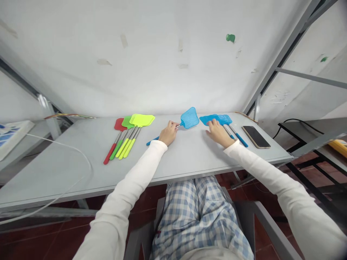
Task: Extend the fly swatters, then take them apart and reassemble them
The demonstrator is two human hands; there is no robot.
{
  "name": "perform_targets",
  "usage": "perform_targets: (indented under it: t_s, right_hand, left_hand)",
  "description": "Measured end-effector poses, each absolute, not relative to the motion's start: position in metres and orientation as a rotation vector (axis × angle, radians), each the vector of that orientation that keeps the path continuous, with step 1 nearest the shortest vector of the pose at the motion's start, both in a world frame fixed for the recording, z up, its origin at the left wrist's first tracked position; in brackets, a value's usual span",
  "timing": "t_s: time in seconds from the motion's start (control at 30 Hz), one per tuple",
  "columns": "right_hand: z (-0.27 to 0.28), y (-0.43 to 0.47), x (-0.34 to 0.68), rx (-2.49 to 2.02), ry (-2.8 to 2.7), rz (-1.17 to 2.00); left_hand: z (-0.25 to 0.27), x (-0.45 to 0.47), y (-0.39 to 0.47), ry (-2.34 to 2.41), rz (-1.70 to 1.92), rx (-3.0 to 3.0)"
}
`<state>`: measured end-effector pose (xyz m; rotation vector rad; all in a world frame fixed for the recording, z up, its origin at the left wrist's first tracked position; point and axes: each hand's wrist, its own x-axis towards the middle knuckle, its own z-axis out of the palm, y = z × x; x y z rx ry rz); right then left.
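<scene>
My left hand (168, 133) is closed around the shaft of a blue fly swatter (190, 118), whose mesh head points up and to the right. The blue grip of that swatter shows on the other side of the hand. My right hand (217, 134) rests over a cluster of blue fly swatters (224, 119), its fingertips at their heads and its thumb apart. Part of those heads and handles is hidden under the hand. Off to the left lie a red fly swatter (110, 153), a green fly swatter (116, 149) and several yellow-green fly swatters (142, 120), fanned side by side.
On the grey table (189, 159), a smartphone (256, 137) lies right of the blue swatters. A white cable (70, 147) crosses the left side. A white wall stands behind, with metal frame posts (257, 106) at the sides. A dark side table (311, 133) is at right.
</scene>
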<state>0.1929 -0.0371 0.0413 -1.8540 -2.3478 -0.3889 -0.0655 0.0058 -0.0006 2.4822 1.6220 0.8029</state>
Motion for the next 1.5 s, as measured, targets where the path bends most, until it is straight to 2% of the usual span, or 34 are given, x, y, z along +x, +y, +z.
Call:
perform_targets:
  t_s: [0.13,0.27,0.43,0.6,0.83,0.97,1.1,1.23,1.37,1.5]
  right_hand:
    - [0.046,-0.047,0.147,-1.19,-2.536,-0.555]
    - [0.039,-0.022,0.13,-1.017,-2.593,-0.49]
    - [0.033,0.001,0.132,-1.027,-2.577,-0.397]
    - [0.033,0.003,0.133,-1.136,-2.616,-0.543]
    - [0.029,0.003,0.128,-1.173,-2.647,-0.571]
    - [0.04,0.011,0.152,-1.253,-2.599,-0.634]
    - [0.061,0.011,0.2,-1.384,-2.568,-0.63]
    - [0.067,-0.003,0.206,-1.18,-2.815,-0.593]
    - [0.057,-0.005,0.176,-1.15,-2.778,-0.581]
    - [0.042,0.01,0.156,-1.17,-2.772,-0.445]
  left_hand:
    - [-0.002,-0.057,0.003,1.329,0.923,2.558]
    - [0.0,-0.055,0.0,1.302,0.841,2.675]
    - [0.003,-0.053,0.002,1.452,0.669,2.736]
    - [0.002,-0.049,0.009,1.458,0.689,2.769]
    - [0.006,-0.04,0.008,1.444,0.733,2.749]
    - [0.013,-0.066,0.011,1.559,0.745,2.68]
    - [0.018,-0.11,0.021,1.863,0.929,2.421]
    - [0.015,-0.1,0.022,1.594,0.921,2.587]
    - [0.009,-0.07,0.013,1.324,0.864,2.73]
    - [0.006,-0.073,0.008,1.268,0.854,2.721]
